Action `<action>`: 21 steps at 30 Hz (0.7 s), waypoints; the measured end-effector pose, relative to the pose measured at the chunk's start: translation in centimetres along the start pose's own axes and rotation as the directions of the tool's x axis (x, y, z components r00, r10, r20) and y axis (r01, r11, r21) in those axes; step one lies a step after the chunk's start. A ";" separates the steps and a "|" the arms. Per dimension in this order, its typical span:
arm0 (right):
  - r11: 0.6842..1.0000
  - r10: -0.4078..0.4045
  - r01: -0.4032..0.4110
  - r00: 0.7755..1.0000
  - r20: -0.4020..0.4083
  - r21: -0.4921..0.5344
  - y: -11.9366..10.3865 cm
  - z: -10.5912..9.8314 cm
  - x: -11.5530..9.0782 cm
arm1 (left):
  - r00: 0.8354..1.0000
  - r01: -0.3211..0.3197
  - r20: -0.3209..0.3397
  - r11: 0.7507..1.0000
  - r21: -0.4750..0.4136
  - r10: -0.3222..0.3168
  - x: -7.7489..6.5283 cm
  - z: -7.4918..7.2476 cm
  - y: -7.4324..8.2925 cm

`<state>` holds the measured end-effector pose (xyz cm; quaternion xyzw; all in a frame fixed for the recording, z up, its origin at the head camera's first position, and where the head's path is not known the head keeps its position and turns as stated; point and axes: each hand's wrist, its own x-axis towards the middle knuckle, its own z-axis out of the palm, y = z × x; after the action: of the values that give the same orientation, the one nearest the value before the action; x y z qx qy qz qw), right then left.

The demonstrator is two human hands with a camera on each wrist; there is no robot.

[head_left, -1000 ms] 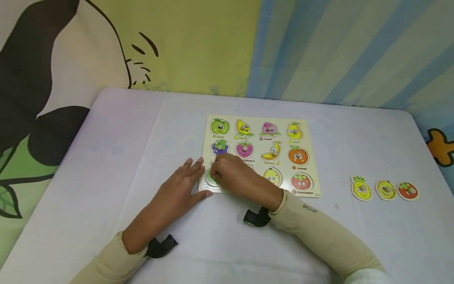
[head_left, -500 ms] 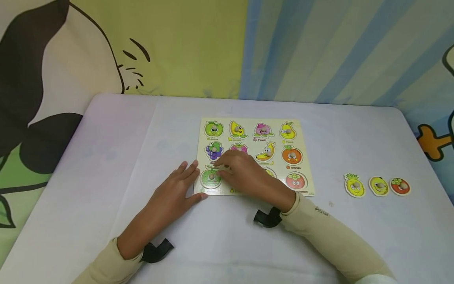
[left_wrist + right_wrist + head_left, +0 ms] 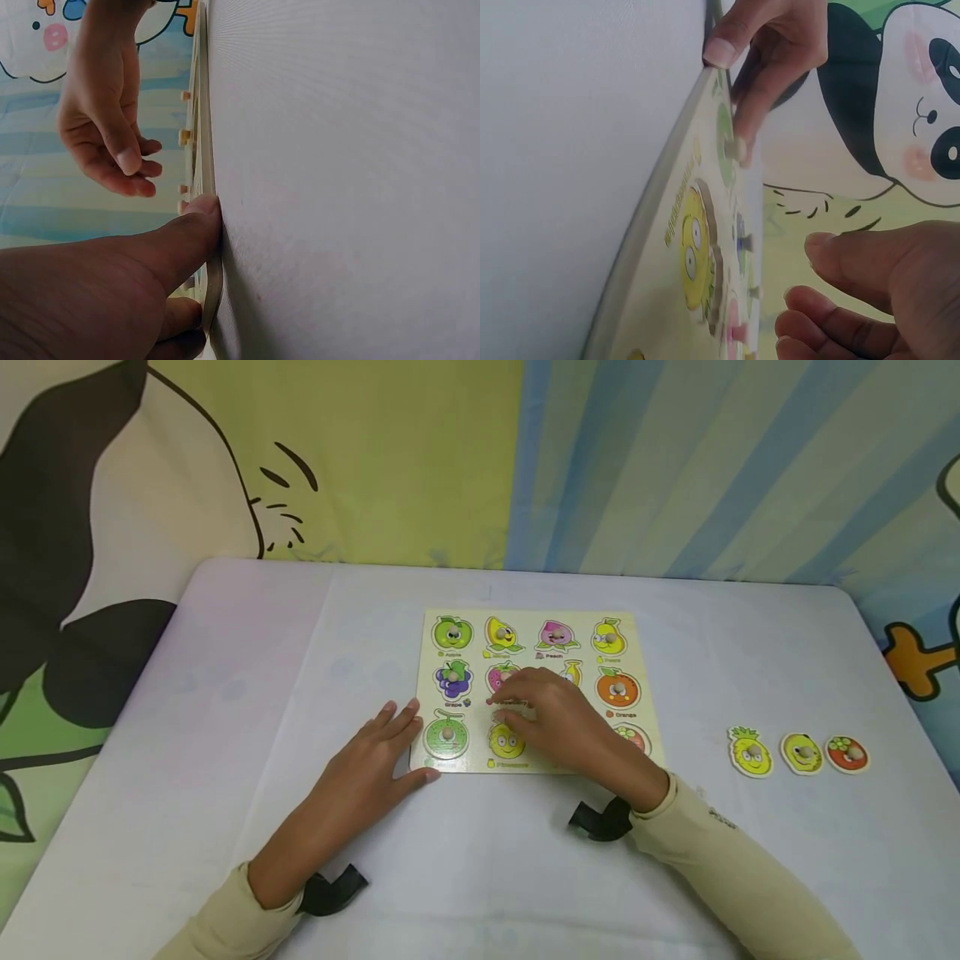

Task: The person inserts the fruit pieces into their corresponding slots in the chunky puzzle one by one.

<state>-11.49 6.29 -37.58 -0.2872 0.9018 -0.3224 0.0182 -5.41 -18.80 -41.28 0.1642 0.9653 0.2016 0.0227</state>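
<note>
A wooden fruit peg puzzle board (image 3: pixel 471 713) lies on the table in the head view. My left hand (image 3: pixel 367 764) rests at its near left corner, fingers straight; in the left wrist view the thumb (image 3: pixel 196 217) touches the board's edge. Over the board hovers my right hand (image 3: pixel 566 718), fingers loosely bent and holding nothing, apart from the pegs in the right wrist view. A green melon piece (image 3: pixel 446 739) sits in its recess at the near left. The pineapple recess (image 3: pixel 507 741) next to it shows a printed face and no peg. The right hand hides part of the near row.
On the table to the right lie a pineapple piece (image 3: pixel 750 753), a round yellow fruit piece (image 3: pixel 801 754) and a red persimmon piece (image 3: pixel 848 754). A white cloth (image 3: pixel 487 868) covers the table. Behind its far edge hangs a printed backdrop (image 3: pixel 405 468).
My right hand has lifted off the melon piece and moved right across the board, its fingers loosening. The left hand stays at the board's corner. The head view has shifted slightly.
</note>
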 end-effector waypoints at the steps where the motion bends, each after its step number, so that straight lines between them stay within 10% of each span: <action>1: 1.000 0.001 -0.001 1.000 -0.013 -0.001 0.0 -0.2 -0.2 | 1.000 0.003 0.000 1.000 -0.001 -0.003 0.0 0.0 0.0; 21: 0.998 0.009 -0.021 0.983 -0.186 -0.061 4.3 -3.8 -4.9 | 1.000 -0.007 -0.012 1.000 0.004 0.007 0.0 0.0 0.1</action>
<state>-10.38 13.78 -37.85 -0.2496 0.9114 -0.3192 -0.0725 -5.38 -18.71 -41.27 0.1664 0.9652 0.2009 0.0160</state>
